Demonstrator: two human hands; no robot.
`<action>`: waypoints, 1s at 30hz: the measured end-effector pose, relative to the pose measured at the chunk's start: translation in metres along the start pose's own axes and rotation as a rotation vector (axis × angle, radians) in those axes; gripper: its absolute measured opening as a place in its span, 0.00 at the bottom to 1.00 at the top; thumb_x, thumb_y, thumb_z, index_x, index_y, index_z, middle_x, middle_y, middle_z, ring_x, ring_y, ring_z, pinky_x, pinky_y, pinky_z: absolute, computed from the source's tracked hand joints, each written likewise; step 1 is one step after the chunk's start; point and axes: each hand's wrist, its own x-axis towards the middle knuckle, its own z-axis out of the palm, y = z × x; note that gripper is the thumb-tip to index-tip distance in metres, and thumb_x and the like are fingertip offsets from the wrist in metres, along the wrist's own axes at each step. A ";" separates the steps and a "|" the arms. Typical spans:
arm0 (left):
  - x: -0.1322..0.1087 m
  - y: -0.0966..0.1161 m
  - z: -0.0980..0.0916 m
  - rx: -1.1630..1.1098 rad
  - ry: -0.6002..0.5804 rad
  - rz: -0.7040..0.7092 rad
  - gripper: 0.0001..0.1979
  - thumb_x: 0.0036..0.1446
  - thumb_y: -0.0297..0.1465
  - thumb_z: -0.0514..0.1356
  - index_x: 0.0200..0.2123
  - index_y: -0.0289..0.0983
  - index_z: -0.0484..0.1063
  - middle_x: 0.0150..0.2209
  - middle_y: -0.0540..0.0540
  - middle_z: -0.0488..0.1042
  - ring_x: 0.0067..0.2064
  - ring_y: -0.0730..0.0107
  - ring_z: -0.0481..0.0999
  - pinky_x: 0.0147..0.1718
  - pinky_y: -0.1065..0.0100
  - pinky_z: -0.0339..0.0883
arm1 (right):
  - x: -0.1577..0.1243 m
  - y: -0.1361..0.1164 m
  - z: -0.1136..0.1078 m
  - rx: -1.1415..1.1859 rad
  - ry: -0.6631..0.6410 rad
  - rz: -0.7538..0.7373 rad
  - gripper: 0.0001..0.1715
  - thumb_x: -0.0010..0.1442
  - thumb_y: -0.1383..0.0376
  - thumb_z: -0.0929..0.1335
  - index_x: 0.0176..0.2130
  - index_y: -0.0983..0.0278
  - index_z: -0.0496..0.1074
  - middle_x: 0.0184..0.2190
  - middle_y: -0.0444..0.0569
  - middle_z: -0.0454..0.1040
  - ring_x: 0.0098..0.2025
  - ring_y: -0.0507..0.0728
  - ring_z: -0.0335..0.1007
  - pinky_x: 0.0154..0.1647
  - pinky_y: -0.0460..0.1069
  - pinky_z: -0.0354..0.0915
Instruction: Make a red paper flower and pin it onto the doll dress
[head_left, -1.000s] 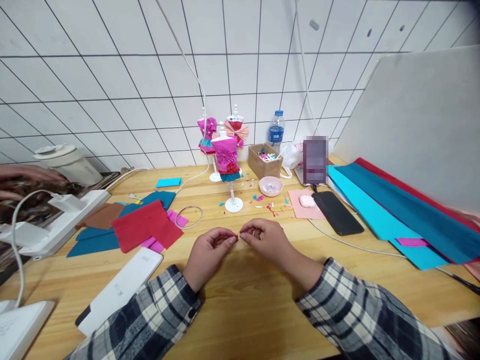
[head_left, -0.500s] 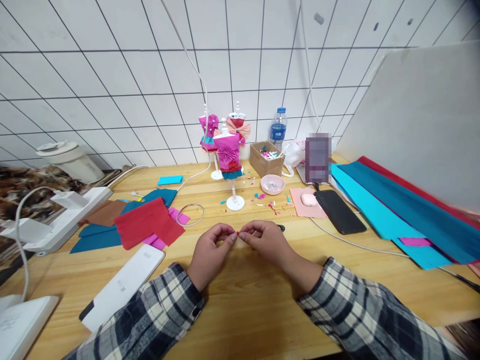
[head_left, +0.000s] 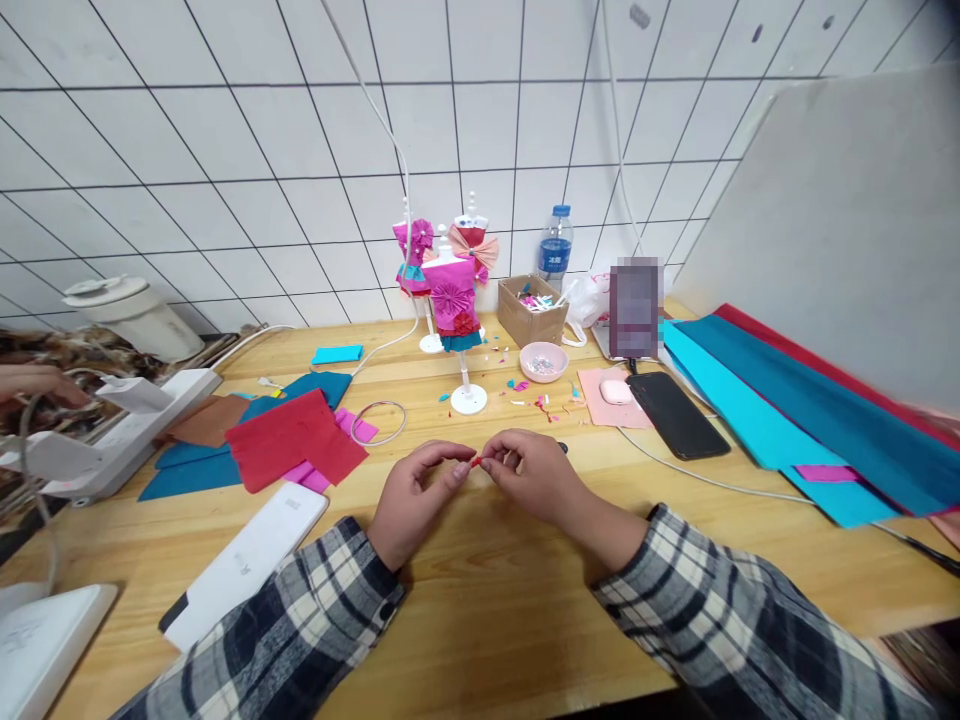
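Between my fingertips is a small red piece, likely paper or cloth; its exact kind is too small to tell. My left hand pinches its left end with thumb and forefinger. At its right end, my right hand pinches it too, the other fingers curled. Both hands hover just above the wooden table. Beyond them stands a small dress form in a magenta top with a pleated rosette, a red flower and a teal skirt. Two more dressed forms stand behind it, one with a peach bow.
Red, teal and magenta sheets lie at left by a white power bank-like slab. A pink bowl, cardboard box, bottle and black phone stand or lie farther back. Another person's hand is at far left.
More of the red piece shows between my fingertips, and my hands are slightly farther apart. Another person's hand has come into view at the far left by the power strip. The view has tilted slightly.
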 end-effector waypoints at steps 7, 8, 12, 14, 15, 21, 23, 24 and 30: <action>0.000 0.002 0.003 0.147 0.087 0.026 0.06 0.52 0.34 0.63 0.29 0.37 0.77 0.31 0.46 0.78 0.37 0.64 0.75 0.41 0.65 0.66 | -0.003 -0.002 0.002 -0.022 -0.019 -0.043 0.02 0.53 0.66 0.68 0.29 0.63 0.72 0.23 0.41 0.71 0.24 0.48 0.62 0.26 0.44 0.56; 0.000 0.002 0.003 0.083 0.085 -0.029 0.06 0.51 0.34 0.64 0.29 0.37 0.77 0.31 0.46 0.78 0.36 0.65 0.75 0.40 0.65 0.66 | -0.003 -0.002 0.003 0.008 -0.019 -0.022 0.02 0.53 0.66 0.68 0.29 0.63 0.72 0.22 0.41 0.71 0.24 0.48 0.62 0.26 0.44 0.56; 0.001 0.000 0.006 -0.297 0.094 -0.263 0.10 0.49 0.36 0.65 0.31 0.35 0.76 0.30 0.46 0.79 0.34 0.67 0.76 0.38 0.67 0.68 | -0.001 -0.003 0.005 0.180 -0.038 0.100 0.04 0.53 0.65 0.67 0.30 0.64 0.71 0.23 0.41 0.71 0.23 0.48 0.63 0.25 0.43 0.59; 0.001 -0.001 0.007 -0.403 0.110 -0.316 0.11 0.47 0.36 0.66 0.31 0.35 0.76 0.30 0.47 0.79 0.33 0.68 0.76 0.37 0.68 0.69 | 0.000 -0.003 0.006 0.261 -0.057 0.167 0.04 0.53 0.65 0.67 0.29 0.64 0.71 0.23 0.41 0.71 0.22 0.47 0.62 0.24 0.43 0.59; 0.002 -0.001 0.008 -0.417 0.120 -0.326 0.12 0.46 0.37 0.67 0.31 0.35 0.76 0.29 0.47 0.79 0.33 0.69 0.76 0.37 0.69 0.69 | 0.000 -0.003 0.006 0.298 -0.064 0.197 0.04 0.53 0.65 0.67 0.29 0.64 0.70 0.23 0.41 0.71 0.22 0.47 0.62 0.24 0.43 0.59; 0.002 0.002 0.008 -0.298 0.144 -0.309 0.13 0.44 0.38 0.68 0.29 0.35 0.77 0.29 0.46 0.80 0.32 0.67 0.78 0.35 0.69 0.70 | 0.000 -0.003 0.006 0.436 -0.068 0.251 0.14 0.52 0.60 0.69 0.38 0.64 0.72 0.28 0.44 0.74 0.21 0.47 0.62 0.22 0.43 0.60; 0.001 0.003 0.008 -0.254 0.134 -0.303 0.12 0.44 0.38 0.67 0.29 0.35 0.77 0.29 0.46 0.80 0.32 0.66 0.78 0.35 0.69 0.71 | 0.000 -0.003 0.006 0.408 -0.072 0.236 0.12 0.52 0.60 0.69 0.34 0.65 0.73 0.27 0.45 0.75 0.21 0.47 0.62 0.22 0.43 0.60; 0.001 0.003 0.008 -0.233 0.132 -0.299 0.12 0.45 0.38 0.67 0.29 0.35 0.77 0.29 0.46 0.81 0.32 0.65 0.78 0.35 0.68 0.71 | 0.000 -0.003 0.005 0.394 -0.072 0.229 0.11 0.52 0.60 0.69 0.33 0.65 0.73 0.27 0.46 0.75 0.21 0.47 0.62 0.22 0.43 0.61; 0.001 0.007 0.008 -0.093 0.130 -0.258 0.10 0.47 0.37 0.65 0.29 0.36 0.78 0.29 0.46 0.81 0.32 0.65 0.78 0.34 0.69 0.71 | 0.000 -0.002 0.005 0.339 -0.057 0.196 0.11 0.51 0.59 0.70 0.30 0.65 0.74 0.23 0.44 0.75 0.21 0.47 0.62 0.23 0.43 0.60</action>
